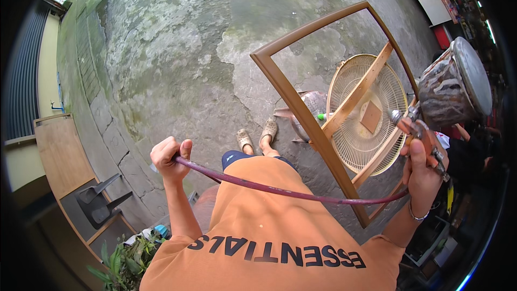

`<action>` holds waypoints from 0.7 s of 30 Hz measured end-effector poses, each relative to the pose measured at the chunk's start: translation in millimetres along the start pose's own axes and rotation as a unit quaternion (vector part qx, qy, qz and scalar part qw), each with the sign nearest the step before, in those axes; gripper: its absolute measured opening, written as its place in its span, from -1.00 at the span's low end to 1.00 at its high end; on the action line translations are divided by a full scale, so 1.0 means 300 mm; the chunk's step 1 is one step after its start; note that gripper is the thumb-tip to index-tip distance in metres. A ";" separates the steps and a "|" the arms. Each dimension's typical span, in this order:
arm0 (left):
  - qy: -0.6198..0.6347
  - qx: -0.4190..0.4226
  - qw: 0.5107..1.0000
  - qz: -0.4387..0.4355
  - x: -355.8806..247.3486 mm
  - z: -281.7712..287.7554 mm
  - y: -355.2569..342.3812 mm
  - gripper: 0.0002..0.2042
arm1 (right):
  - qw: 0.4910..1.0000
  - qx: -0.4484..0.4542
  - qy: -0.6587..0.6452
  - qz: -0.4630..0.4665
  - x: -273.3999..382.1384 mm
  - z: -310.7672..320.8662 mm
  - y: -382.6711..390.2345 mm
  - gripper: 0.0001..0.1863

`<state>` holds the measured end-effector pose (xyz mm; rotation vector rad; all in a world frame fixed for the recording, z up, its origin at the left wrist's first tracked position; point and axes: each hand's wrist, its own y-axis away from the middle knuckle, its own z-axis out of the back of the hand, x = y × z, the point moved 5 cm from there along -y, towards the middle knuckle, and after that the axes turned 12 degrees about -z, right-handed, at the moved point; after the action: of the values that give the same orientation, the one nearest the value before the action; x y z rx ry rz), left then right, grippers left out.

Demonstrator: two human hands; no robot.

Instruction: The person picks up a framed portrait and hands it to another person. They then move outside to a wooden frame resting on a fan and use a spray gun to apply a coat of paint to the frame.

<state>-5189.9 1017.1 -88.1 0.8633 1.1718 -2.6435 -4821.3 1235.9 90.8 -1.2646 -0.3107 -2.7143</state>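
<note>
- Right hand (423,170) grips a spray gun (425,129) with a metal paint cup (455,86) on top; fingers wrapped tight on the handle, index over the trigger area. Nozzle faces left toward the frame.
- Left hand (169,156) is clenched around a dark red air hose (280,189), holding it up and away; the hose runs across the orange shirt (269,226) to the gun's base.
- The work piece, a brown wooden frame (301,108), stands tilted just in front of the person, leaning on a round fan grille (369,113) and light bare-wood braces (355,97), on a concrete floor (177,48).
- Progress, as a judgement: the front rails of the frame look evenly brown and coated, so painting seems well along; the braces are raw wood. No spray mist visible, so cannot tell if spraying is on right now. The far and inner faces are not readable, so they may still need coats.
- Counts: one frame, one spray gun, one cup, one hose, one fan grille, at least three bare braces.
- Also: two feet in beige clogs (257,136), one dark plastic chair (102,199), one wooden cabinet (59,153) at left, one green plant (126,258) at the bottom.
</note>
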 end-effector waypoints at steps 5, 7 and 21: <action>-0.019 -0.023 0.999 -0.012 -0.003 0.008 -0.028 -0.55 | 0.989 -0.137 -0.063 0.001 -0.030 0.037 -0.049 -0.73; -0.024 -0.031 0.999 -0.012 -0.001 0.010 -0.040 -0.55 | 0.985 -0.159 -0.062 -0.002 -0.061 0.060 -0.059 -0.73; 0.034 -0.055 0.997 -0.032 0.013 -0.030 -0.142 -0.54 | 0.995 0.040 -0.096 -0.005 -0.070 0.022 -0.032 -0.36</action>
<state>-5203.1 1053.3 -67.6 0.9172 1.3678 -2.5887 -4804.9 1247.4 77.6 -1.5065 -0.4419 -2.5629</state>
